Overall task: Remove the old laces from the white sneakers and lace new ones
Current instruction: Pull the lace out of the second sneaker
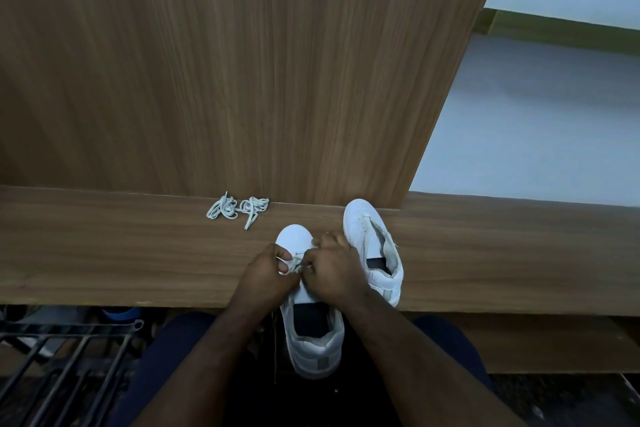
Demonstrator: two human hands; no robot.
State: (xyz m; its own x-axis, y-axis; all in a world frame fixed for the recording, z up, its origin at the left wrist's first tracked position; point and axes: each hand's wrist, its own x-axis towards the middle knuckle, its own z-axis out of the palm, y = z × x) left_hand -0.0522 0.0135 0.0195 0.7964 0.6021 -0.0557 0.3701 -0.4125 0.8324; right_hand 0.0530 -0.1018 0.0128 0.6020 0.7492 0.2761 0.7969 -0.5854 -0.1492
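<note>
A white sneaker lies toe away from me, its heel hanging over the front edge of the wooden ledge. My left hand and my right hand meet over its eyelets, each pinching the lace near the toe. A thin lace end dangles below the ledge at the shoe's left side. The second white sneaker lies just to the right with no lace in its eyelets. Two bundled white laces lie at the back of the ledge, to the left.
A tall wooden panel rises directly behind the ledge. A black metal rack stands low at the left beside my knees. To the right are a pale floor and wall.
</note>
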